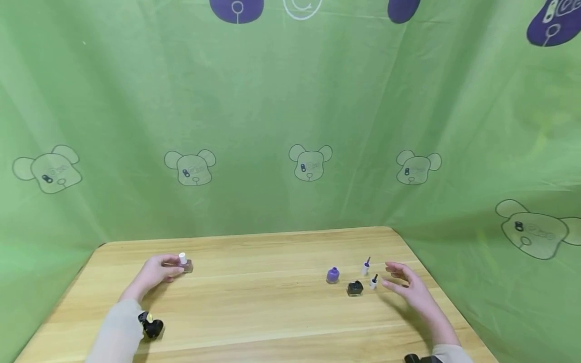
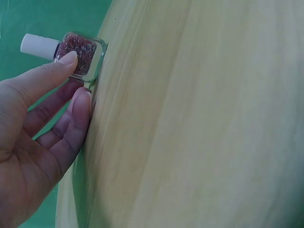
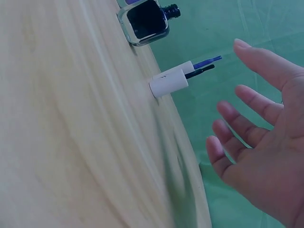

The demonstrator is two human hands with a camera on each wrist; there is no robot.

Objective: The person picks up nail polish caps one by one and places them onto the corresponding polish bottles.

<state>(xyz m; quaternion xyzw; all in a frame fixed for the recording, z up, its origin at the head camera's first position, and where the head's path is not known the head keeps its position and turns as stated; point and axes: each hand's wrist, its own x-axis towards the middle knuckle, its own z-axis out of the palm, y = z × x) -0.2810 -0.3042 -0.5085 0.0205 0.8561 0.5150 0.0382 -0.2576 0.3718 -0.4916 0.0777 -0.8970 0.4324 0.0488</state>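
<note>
My left hand (image 1: 154, 273) is at the left of the table, pinching a nail polish bottle (image 2: 85, 54) between thumb and fingers. The bottle has clear glass, reddish glitter inside and a white cap (image 2: 39, 46) still on it. On the right, my right hand (image 1: 412, 290) hovers with spread, relaxed fingers and holds nothing. Close to its fingertips two white brush caps stand with their brushes up: one purple-tipped (image 1: 365, 267), one black-tipped (image 3: 170, 84). Left of these are two uncapped bottles, a purple nail polish (image 1: 333, 276) and a black nail polish (image 1: 355, 289).
All of this is on a light wooden table (image 1: 254, 297) with rounded far corners. A green curtain (image 1: 254, 101) printed with bear faces hangs behind the table and along both sides. Each wrist wears a black camera mount, such as the left one (image 1: 152, 326).
</note>
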